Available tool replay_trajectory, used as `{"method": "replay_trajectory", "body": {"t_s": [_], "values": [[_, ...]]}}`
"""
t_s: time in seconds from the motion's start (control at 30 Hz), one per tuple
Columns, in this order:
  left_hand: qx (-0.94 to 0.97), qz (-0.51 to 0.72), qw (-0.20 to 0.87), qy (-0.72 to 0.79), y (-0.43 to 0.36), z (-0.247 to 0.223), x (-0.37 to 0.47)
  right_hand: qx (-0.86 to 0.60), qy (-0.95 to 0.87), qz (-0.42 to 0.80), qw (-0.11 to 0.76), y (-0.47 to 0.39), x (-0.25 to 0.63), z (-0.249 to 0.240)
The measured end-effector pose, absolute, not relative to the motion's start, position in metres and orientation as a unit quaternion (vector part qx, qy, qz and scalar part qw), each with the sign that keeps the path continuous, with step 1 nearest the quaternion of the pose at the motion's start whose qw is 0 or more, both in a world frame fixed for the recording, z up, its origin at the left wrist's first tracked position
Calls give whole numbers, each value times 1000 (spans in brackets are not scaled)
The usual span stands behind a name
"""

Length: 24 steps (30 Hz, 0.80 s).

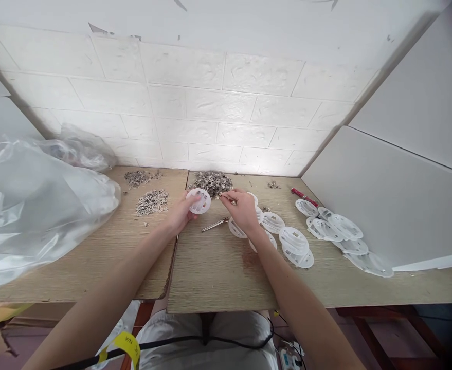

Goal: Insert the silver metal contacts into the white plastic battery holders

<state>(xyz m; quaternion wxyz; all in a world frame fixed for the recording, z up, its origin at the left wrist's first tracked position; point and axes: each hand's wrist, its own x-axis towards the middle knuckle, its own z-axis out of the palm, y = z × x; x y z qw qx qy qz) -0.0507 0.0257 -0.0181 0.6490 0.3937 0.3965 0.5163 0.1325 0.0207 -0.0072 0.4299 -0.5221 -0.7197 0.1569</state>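
My left hand [182, 213] grips a round white plastic disc [201, 204] with slots in it, thumb on its face. Just right of it, my right hand [241, 206] is closed in a pinch, fingertips at the front edge of a heap of small metal pieces [212, 182]. What the pinch holds is too small to name surely; it looks like one such piece. Below the hands lies a slim metal tool like tweezers [215, 224]. Several more white discs [294, 240] lie around and right of my right wrist, some partly hidden by it.
Two smaller piles of metal parts [152, 202] sit on the left tabletop. A large clear plastic bag [44, 205] bulges over the left side. At right, overlapping discs [345, 226] and a red tube-like object [304, 196] lie by the grey panel. A seam divides the two tabletops.
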Motion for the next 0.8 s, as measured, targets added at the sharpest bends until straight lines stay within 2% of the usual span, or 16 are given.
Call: {"method": "replay_trajectory", "body": {"t_s": [0.1, 0.27, 0.5, 0.8], "values": [[450, 475, 638, 406, 23, -20, -51, -473, -694, 231, 492, 18, 128, -5], [521, 431, 628, 385, 19, -21, -48, -418, -703, 306, 488, 12, 120, -1], [461, 495, 642, 360, 24, -19, -50, -463, -600, 322, 567, 19, 126, -10], [543, 458, 532, 461, 27, -23, -53, -449, -681, 221, 535, 17, 123, -10]]}}
